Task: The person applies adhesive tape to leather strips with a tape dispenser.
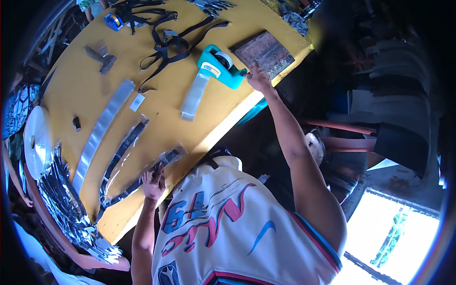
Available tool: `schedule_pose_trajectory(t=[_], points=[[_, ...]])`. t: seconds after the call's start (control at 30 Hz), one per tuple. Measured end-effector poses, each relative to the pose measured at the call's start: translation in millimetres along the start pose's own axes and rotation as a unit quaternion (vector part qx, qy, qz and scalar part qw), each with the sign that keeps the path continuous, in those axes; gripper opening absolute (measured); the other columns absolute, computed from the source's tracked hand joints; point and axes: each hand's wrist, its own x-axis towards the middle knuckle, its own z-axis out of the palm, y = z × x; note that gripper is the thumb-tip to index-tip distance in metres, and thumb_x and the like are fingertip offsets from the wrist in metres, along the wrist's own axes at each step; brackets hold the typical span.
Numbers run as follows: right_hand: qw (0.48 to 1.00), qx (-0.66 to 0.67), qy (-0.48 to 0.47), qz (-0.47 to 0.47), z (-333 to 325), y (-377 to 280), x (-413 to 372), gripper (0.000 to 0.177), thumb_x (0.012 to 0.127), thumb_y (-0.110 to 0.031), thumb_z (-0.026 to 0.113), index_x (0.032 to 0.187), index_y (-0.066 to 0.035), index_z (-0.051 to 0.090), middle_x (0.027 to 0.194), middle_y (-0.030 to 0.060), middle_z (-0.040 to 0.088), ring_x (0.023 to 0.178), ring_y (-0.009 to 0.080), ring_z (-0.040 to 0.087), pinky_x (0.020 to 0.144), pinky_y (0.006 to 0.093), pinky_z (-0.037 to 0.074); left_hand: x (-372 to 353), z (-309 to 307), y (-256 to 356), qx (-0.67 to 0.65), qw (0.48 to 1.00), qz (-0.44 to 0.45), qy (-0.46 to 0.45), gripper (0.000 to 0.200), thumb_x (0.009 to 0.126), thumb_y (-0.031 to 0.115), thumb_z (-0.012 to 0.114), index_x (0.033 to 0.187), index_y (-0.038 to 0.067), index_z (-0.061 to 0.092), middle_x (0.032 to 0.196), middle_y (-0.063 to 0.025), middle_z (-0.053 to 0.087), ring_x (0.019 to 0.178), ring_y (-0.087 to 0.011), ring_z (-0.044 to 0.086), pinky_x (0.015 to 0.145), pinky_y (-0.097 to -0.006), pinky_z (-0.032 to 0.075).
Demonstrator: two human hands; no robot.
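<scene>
My left hand (154, 184) is at the table's near edge, its fingers closed on the end of a black strap in a clear plastic sleeve (172, 154). Up to the right, my right hand (260, 78) is at the cutting end of a teal tape dispenser (221, 66), fingers drawn together. Any tape between those fingers is too small to see. A dark, worn flat block (263, 51) lies just beyond that hand. Left of the dispenser is a flat clear plastic sleeve (194, 97). Another black strap in plastic (126, 145) lies further left of my left hand.
Black harness straps (168, 45) lie across the far part of the yellow table (156, 102). A hammer (101, 59), a blue tape dispenser (114, 22) and a long clear strip (104, 133) are there too. Packaged straps pile (64, 194) beside a white roll (38, 137). Another person's arm (16, 175) shows left.
</scene>
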Motion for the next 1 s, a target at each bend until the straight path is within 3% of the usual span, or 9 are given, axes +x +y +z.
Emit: schedule_pose_trajectory(t=[0.2, 0.27, 0.3, 0.4, 0.47, 0.6, 0.7, 0.83, 1.0], points=[[0.996, -0.070, 0.045, 0.024, 64, 51, -30, 0.060, 0.083, -0.035, 0.076, 0.126, -0.005, 0.049, 0.138, 0.0227, 0.058, 0.128, 0.0390, 0.056, 0.106, 0.0522, 0.044, -9, 1, -6, -0.007, 1.000, -0.007, -0.010, 0.047, 0.088, 0.015, 0.066, 0.136, 0.018, 0.065, 0.094, -0.0123, 0.051, 0.088, -0.0319, 0.054, 0.082, -0.0472, 0.046], [0.969, 0.220, 0.071, 0.092, 94, 70, -48, 0.047, 0.083, -0.020, 0.080, 0.120, -0.007, 0.054, 0.101, 0.0137, 0.072, 0.084, 0.0162, 0.068, 0.077, 0.0309, 0.052, -5, 3, -8, -0.024, 0.999, -0.018, -0.021, 0.050, 0.088, 0.016, 0.064, 0.137, 0.019, 0.064, 0.099, -0.0126, 0.054, 0.094, -0.0334, 0.056, 0.084, -0.0480, 0.046], [0.886, 0.458, 0.049, 0.061, 86, 42, -85, 0.041, 0.084, -0.012, 0.080, 0.117, -0.009, 0.056, 0.088, 0.0050, 0.070, 0.070, 0.0074, 0.057, 0.068, 0.0221, 0.045, -8, -1, -6, -0.039, 0.998, -0.024, -0.035, 0.051, 0.087, 0.015, 0.064, 0.138, 0.020, 0.063, 0.101, -0.0127, 0.056, 0.096, -0.0337, 0.057, 0.085, -0.0480, 0.046], [0.843, 0.528, -0.027, 0.094, 73, -85, -166, 0.033, 0.085, -0.011, 0.077, 0.113, -0.008, 0.058, 0.080, 0.0016, 0.065, 0.066, 0.0089, 0.055, 0.061, 0.0223, 0.043, -6, -8, -3, -0.042, 0.997, -0.035, -0.054, 0.054, 0.087, 0.015, 0.065, 0.141, 0.020, 0.060, 0.105, -0.0124, 0.056, 0.098, -0.0338, 0.057, 0.085, -0.0474, 0.046], [0.681, 0.719, -0.127, 0.054, 104, -145, -200, 0.028, 0.085, -0.008, 0.077, 0.108, -0.008, 0.060, 0.083, 0.0020, 0.065, 0.065, 0.0097, 0.055, 0.062, 0.0227, 0.043, -17, -8, -5, -0.040, 0.996, -0.044, -0.072, 0.055, 0.088, 0.015, 0.065, 0.142, 0.020, 0.059, 0.104, -0.0123, 0.055, 0.097, -0.0334, 0.057, 0.084, -0.0469, 0.046], [0.436, 0.833, -0.335, 0.055, 190, -230, -239, 0.019, 0.096, -0.008, 0.066, 0.115, -0.010, 0.063, 0.096, 0.0055, 0.068, 0.078, 0.0158, 0.064, 0.068, 0.0276, 0.051, -8, -5, -5, -0.034, 0.996, -0.042, -0.076, 0.052, 0.089, 0.016, 0.066, 0.140, 0.019, 0.061, 0.101, -0.0131, 0.053, 0.094, -0.0316, 0.055, 0.081, -0.0447, 0.045], [0.326, 0.862, -0.387, 0.045, 235, -255, -243, 0.021, 0.099, -0.013, 0.063, 0.120, -0.008, 0.061, 0.096, 0.0066, 0.069, 0.079, 0.0174, 0.063, 0.070, 0.0291, 0.053, -10, -5, -6, -0.034, 0.996, -0.039, -0.072, 0.050, 0.089, 0.017, 0.066, 0.139, 0.019, 0.062, 0.101, -0.0130, 0.052, 0.093, -0.0306, 0.055, 0.081, -0.0439, 0.044], [0.334, 0.862, -0.381, 0.029, 254, -252, -238, 0.021, 0.101, -0.015, 0.060, 0.121, -0.007, 0.060, 0.096, 0.0077, 0.070, 0.078, 0.0184, 0.062, 0.069, 0.0303, 0.052, -12, -3, -7, -0.038, 0.996, -0.034, -0.069, 0.049, 0.090, 0.017, 0.065, 0.138, 0.019, 0.062, 0.102, -0.0125, 0.051, 0.092, -0.0304, 0.055, 0.081, -0.0437, 0.044], [0.255, 0.877, -0.406, 0.010, 259, -244, -237, 0.026, 0.101, -0.014, 0.059, 0.123, -0.002, 0.058, 0.099, 0.0150, 0.074, 0.072, 0.0199, 0.061, 0.065, 0.0300, 0.050, -10, -4, -4, -0.045, 0.995, -0.048, -0.078, 0.049, 0.090, 0.018, 0.065, 0.139, 0.019, 0.062, 0.099, -0.0116, 0.051, 0.091, -0.0298, 0.054, 0.081, -0.0433, 0.044]])
